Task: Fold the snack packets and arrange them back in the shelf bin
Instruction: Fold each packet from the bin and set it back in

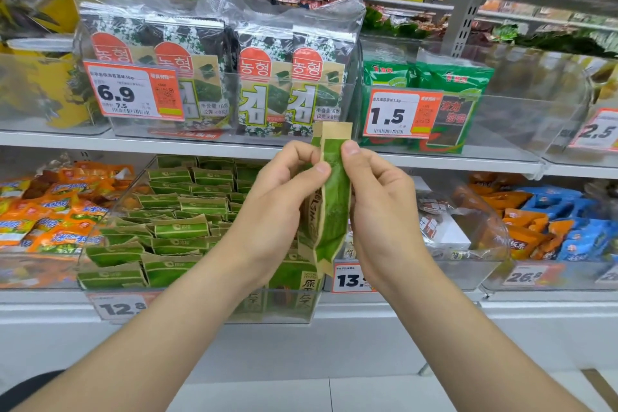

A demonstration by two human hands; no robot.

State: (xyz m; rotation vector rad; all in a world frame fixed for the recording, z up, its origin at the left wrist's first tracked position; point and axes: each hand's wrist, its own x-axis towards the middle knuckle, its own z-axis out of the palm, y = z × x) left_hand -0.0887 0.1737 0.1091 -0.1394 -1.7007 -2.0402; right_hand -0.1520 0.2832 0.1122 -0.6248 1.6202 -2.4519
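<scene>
Before store shelves (234, 147), both hands pinch a green packet (331, 211).

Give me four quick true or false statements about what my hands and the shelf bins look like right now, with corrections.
1. Both hands hold one green packet. True.
2. The packet is held flat and level. False: it stands upright, pinched lengthwise between the left hand and right hand.
3. The bin of green packets is on the lower shelf. True.
4. The price tag on the upper left bin reads 1.5. False: it reads 6.9.
</scene>
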